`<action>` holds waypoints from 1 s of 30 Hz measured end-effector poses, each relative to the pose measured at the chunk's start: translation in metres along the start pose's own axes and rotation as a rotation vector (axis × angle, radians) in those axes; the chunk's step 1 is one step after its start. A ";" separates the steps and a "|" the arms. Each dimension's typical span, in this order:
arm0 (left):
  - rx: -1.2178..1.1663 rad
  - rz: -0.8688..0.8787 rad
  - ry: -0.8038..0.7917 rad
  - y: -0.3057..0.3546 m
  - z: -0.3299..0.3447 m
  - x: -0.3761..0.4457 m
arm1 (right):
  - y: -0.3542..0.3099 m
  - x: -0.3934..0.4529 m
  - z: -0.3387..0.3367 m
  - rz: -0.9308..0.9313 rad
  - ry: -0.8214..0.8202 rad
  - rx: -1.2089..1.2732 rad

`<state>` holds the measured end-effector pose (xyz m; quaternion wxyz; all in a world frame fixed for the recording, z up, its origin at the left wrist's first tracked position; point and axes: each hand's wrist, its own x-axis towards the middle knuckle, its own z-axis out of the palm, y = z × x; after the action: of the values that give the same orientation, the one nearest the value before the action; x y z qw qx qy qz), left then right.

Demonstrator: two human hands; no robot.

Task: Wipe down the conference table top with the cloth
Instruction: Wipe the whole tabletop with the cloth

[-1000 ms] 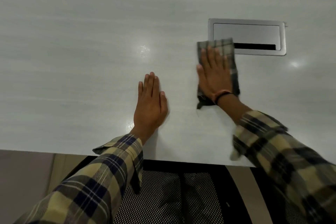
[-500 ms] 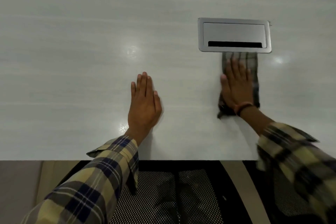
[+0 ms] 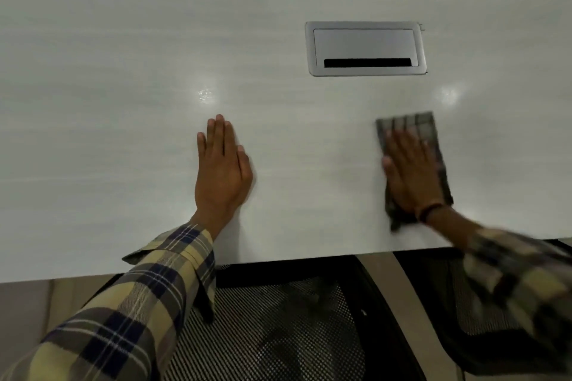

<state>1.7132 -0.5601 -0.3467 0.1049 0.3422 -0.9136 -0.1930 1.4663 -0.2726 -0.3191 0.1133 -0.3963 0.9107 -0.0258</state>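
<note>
Plaid sleeves and a wristband

Both sleeves (image 3: 148, 303) are yellow, navy and grey plaid with loose cuffs; a dark, reddish band (image 3: 428, 212) circles the right wrist.

Pale glossy surface (image 3: 123, 102), metal cable hatch (image 3: 365, 48) set flush toward its far side. Left hand (image 3: 221, 173) flat near the near edge; plaid cloth (image 3: 414, 133) pressed flat under right hand (image 3: 411, 176) beside it.

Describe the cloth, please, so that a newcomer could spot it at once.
On the pale table top, look nearer than the silver hatch, slightly right of it. The right hand presses flat on the cloth, the only checked grey fabric lying on the table.
</note>
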 end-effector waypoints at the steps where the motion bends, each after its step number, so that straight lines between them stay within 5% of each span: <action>1: 0.006 -0.006 -0.005 0.000 0.000 0.001 | 0.002 0.028 -0.006 0.107 0.015 0.001; 4: 0.052 -0.014 -0.030 -0.002 0.000 0.001 | -0.035 0.082 -0.012 0.153 0.009 0.023; 8: -0.010 -0.104 -0.021 0.028 0.007 0.001 | -0.091 0.025 0.014 -0.261 0.007 -0.023; 11: -0.083 -0.025 -0.024 0.107 0.034 0.003 | -0.053 -0.067 0.028 -0.466 -0.044 0.011; 16: -0.194 0.093 -0.125 0.245 0.095 0.005 | 0.105 -0.093 0.007 -0.210 -0.050 0.045; 20: -0.077 0.065 -0.068 0.264 0.118 0.003 | 0.181 -0.006 -0.023 0.004 -0.012 0.053; 23: -0.046 0.070 -0.057 0.261 0.122 0.003 | 0.176 0.071 -0.040 0.106 0.000 0.042; 26: -0.032 0.069 -0.051 0.261 0.123 0.002 | 0.139 0.087 -0.033 0.010 0.013 0.025; 30: -0.027 0.058 -0.047 0.266 0.119 0.002 | 0.112 0.001 -0.013 -0.325 -0.040 0.005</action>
<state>1.5179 -0.3438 -0.3411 0.0934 0.3097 -0.9226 -0.2101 1.3828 -0.1976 -0.3222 0.1267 -0.5388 0.8320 -0.0380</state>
